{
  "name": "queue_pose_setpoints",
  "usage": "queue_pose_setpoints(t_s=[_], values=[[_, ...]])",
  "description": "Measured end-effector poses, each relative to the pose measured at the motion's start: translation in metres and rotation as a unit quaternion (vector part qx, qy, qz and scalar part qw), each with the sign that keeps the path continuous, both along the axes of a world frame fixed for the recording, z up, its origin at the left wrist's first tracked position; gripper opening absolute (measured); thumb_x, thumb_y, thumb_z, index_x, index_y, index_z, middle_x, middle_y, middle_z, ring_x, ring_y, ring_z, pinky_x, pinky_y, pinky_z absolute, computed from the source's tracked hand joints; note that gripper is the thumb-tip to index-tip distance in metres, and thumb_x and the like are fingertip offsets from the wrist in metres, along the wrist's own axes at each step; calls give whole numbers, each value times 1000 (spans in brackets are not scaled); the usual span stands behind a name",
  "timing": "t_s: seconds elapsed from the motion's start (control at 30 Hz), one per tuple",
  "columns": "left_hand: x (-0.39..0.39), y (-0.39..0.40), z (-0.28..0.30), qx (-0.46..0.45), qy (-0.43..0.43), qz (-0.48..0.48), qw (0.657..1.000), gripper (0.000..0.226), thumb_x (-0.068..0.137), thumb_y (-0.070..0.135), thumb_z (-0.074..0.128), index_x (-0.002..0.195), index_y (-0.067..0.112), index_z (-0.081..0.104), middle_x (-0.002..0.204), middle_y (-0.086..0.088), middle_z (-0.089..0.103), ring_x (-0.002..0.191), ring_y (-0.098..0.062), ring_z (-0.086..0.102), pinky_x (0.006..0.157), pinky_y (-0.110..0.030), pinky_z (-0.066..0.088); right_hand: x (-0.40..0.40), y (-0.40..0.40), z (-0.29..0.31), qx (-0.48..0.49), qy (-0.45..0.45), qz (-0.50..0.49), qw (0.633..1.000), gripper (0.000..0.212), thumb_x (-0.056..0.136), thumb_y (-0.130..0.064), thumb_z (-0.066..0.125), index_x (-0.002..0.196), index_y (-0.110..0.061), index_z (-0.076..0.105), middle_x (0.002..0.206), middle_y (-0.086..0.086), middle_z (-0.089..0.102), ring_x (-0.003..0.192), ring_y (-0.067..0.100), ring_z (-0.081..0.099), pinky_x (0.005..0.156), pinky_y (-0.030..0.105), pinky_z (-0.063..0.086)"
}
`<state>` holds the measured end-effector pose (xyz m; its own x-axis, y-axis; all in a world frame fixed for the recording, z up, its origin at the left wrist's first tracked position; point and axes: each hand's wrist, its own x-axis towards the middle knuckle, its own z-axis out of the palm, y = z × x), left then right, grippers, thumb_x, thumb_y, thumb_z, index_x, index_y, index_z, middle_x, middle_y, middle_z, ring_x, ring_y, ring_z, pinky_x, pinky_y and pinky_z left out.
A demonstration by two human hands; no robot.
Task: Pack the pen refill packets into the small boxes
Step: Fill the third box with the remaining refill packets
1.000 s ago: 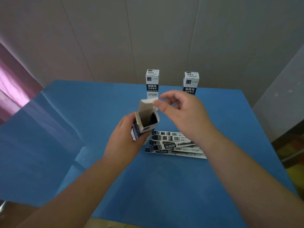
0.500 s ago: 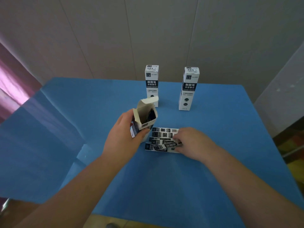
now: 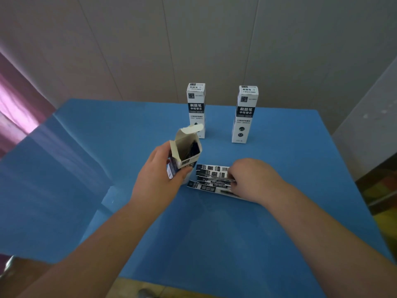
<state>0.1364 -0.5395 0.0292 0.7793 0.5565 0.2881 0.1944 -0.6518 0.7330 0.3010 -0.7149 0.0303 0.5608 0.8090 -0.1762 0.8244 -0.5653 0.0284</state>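
Since a second ago my right hand (image 3: 252, 179) has dropped from up by the box flap down onto the pile of refill packets (image 3: 211, 179) lying flat on the blue table (image 3: 279, 233), and now its fingers are curled in, pinching at one of the top packets. My left hand (image 3: 160, 178) hasn't shifted: it's wrapped around the open box (image 3: 184, 152), holding it upright just left of the pile, flap tipped back, some dark refills already inside. So I'm mid-fill, grabbing the next packet. Next bit, I reckon, is peeling off just one without dragging the others, then turning it end-on to slide into that narrow mouth. Two closed boxes (image 3: 196, 109) stand farther back, probably done already.
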Motion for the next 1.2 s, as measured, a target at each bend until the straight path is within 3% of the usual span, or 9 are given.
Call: queue_pose_setpoints(t_s=[0.17,0.4,0.53,0.73,0.83,0.9,1.0,1.1,1.2], values=[[-1,-2,0,3,-4,5,1000,54,85,38,72,111,71,38,116,42,48,107,3,57,82,-26,49,-2,-2,1,-14,8,10,1000,10,88,-26,60,90,-19,67,91,1,62,83,26,63,61,30,45],[-1,-2,-3,-2,-2,17,1000,50,87,37,72,117,61,41,118,40,49,108,5,55,81,-26,49,6,-5,7,14,-7,1,1000,15,92,-23,62,78,-21,57,76,-1,56,71,25,58,53,31,38],[0,-4,-2,-2,-1,16,1000,50,86,39,71,118,63,40,116,45,47,108,6,55,81,-26,49,10,-7,15,38,-19,-6,999,14,93,-18,59,81,-22,64,72,-3,59,66,19,58,49,30,41],[1,-5,0,-7,-7,20,1000,54,83,41,70,112,72,37,115,46,47,108,12,52,79,-23,47,11,-10,33,27,33,-16,999,26,95,-41,65,79,-22,58,76,-3,55,75,21,59,53,29,34],[2,-5,0,-2,-5,20,1000,53,83,42,69,112,72,37,115,48,45,108,14,50,78,-20,45,13,-14,48,91,95,-54,990,22,91,-42,71,86,-21,67,79,-5,63,73,15,63,54,26,39],[1,-5,1,2,-4,21,1000,53,83,43,69,113,73,36,114,48,45,108,14,51,78,-19,45,12,-20,59,193,173,-85,962,15,87,-43,75,84,-29,70,79,-13,69,70,4,65,59,23,44],[1,-6,1,3,-8,24,1000,50,82,47,67,112,72,37,114,49,45,107,15,51,77,-18,44,4,-23,76,401,270,-106,869,8,83,-45,78,77,-40,74,74,-21,73,67,-8,66,54,8,45],[2,-7,1,5,-8,25,1000,47,81,49,66,111,71,37,113,49,45,107,13,52,77,-18,44,-9,-17,88,536,353,-84,763,5,86,-41,78,82,-38,77,75,-11,76,60,8,69,53,18,53],[2,-8,1,13,-6,20,1000,48,84,46,70,110,71,38,114,48,45,108,12,53,75,-17,44,-17,-7,95,584,390,-73,708,8,87,-37,77,82,-32,78,77,-3,78,67,27,70,54,24,55]])
